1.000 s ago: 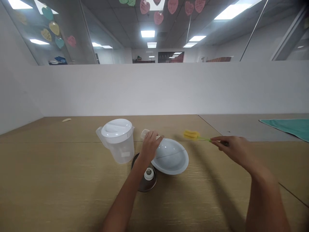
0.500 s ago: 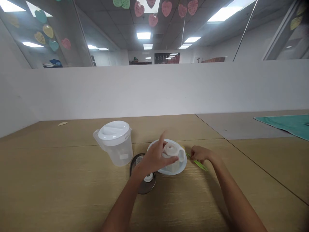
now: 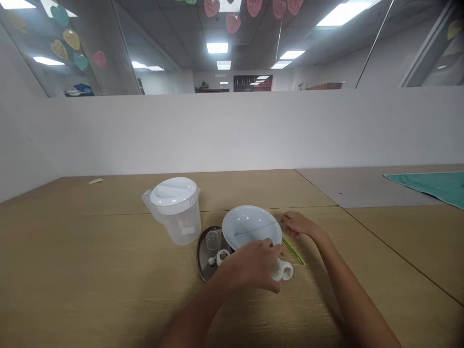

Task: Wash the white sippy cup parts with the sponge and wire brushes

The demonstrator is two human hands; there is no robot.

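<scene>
My left hand (image 3: 255, 266) is curled round a white plastic piece (image 3: 282, 270) with round openings, just in front of the bowl; its fingers hide much of the piece. A white bowl (image 3: 250, 212) stands on the table beyond that hand. At the bowl's right rim my right hand (image 3: 297, 224) is closed on a thin rod (image 3: 255, 228), which slants across the bowl. Below the right hand a green handle (image 3: 294, 251) lies on the table. Left of the bowl, a dark metal tray (image 3: 203, 266) holds a small clear cup (image 3: 212, 240) and small white parts (image 3: 222, 256).
A clear pitcher (image 3: 183, 224) with a white lid (image 3: 174, 193) stands left of the tray. At the far left lies a small pale flat piece (image 3: 96, 181). A teal cloth (image 3: 431, 186) lies at the right. Behind the table rises a white wall (image 3: 232, 135).
My left hand has brought the white piece from over the bowl to in front of it. My right hand has moved up and left off the green handle and now holds the thin rod.
</scene>
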